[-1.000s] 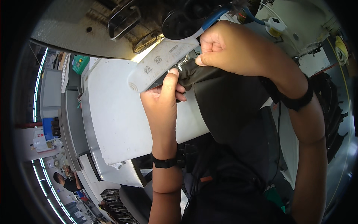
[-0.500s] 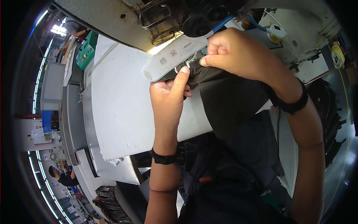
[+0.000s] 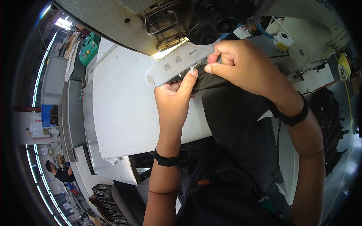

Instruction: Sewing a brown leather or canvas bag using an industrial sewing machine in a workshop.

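Note:
Dark olive-brown fabric hangs over the front of the white worktable, its upper edge bunched between my two hands. My left hand pinches that edge, thumb on top and fingers curled beneath. Close to its thumb tip shows a short white strand, thread or thin cord. My right hand is closed on the same edge a little to the right, thumb and forefinger pressed together. Just beyond my hands sits a long grey lamp bar under the sewing machine head, hiding part of the fabric edge.
The white worktable spreads to the left. A green control box stands at the far left. A white bottle-like part with a blue tube is at the upper right. Dark bundled pieces hang on the right. A seated person is far left.
The view has shifted slightly, so the machine and both hands appear a little lower. My left thumb has come a bit nearer to the right hand; both keep their grip.

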`<state>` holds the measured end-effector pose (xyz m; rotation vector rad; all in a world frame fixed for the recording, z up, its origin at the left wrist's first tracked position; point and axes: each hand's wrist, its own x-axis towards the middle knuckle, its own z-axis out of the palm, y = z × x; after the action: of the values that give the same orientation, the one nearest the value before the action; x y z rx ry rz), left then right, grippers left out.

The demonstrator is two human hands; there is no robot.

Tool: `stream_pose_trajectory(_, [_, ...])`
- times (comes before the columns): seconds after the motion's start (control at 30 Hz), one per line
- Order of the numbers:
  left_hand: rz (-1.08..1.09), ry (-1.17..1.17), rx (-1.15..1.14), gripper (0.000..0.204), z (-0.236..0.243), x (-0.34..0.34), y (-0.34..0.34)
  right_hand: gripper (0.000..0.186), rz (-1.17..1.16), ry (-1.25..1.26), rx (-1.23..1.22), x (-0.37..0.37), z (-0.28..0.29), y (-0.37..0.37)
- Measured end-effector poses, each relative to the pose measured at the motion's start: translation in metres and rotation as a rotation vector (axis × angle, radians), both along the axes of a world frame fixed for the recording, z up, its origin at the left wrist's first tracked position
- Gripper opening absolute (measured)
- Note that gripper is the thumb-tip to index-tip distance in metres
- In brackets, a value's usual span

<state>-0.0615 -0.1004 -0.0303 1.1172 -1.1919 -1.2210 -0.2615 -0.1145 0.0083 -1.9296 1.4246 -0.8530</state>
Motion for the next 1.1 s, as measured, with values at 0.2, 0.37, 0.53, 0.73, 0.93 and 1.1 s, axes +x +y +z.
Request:
stream_pose_trajectory(0.2, [-0.067, 0.036, -0.013, 0.035, -0.008, 0.013, 0.000, 0.018, -0.021, -0.076, 0.038, 0.002, -0.003, 0.003])
stream_pose_trajectory(0.37, [-0.103, 0.054, -0.031, 0.036, -0.011, 0.018, -0.004, 0.017, -0.021, -0.091, 0.062, 0.003, -0.007, -0.003])
stream_pose_trajectory(0.53, [-0.071, 0.038, -0.028, 0.037, -0.011, 0.015, -0.003, 0.020, 0.081, -0.143, 0.109, 0.001, -0.009, -0.011])
stream_pose_trajectory(0.73, [-0.106, 0.025, 0.029, 0.041, -0.006, 0.022, -0.008, 0.019, 0.088, -0.121, 0.112, 0.001, -0.009, -0.013])
stream_pose_trajectory(0.93, [-0.132, -0.014, 0.071, 0.043, -0.002, 0.028, -0.015, 0.020, 0.040, -0.065, 0.108, 0.000, -0.011, -0.015])
stream_pose_trajectory(1.1, [-0.157, -0.017, 0.111, 0.042, -0.003, 0.032, -0.018, 0.021, 0.045, -0.080, 0.102, 0.001, -0.012, -0.018])
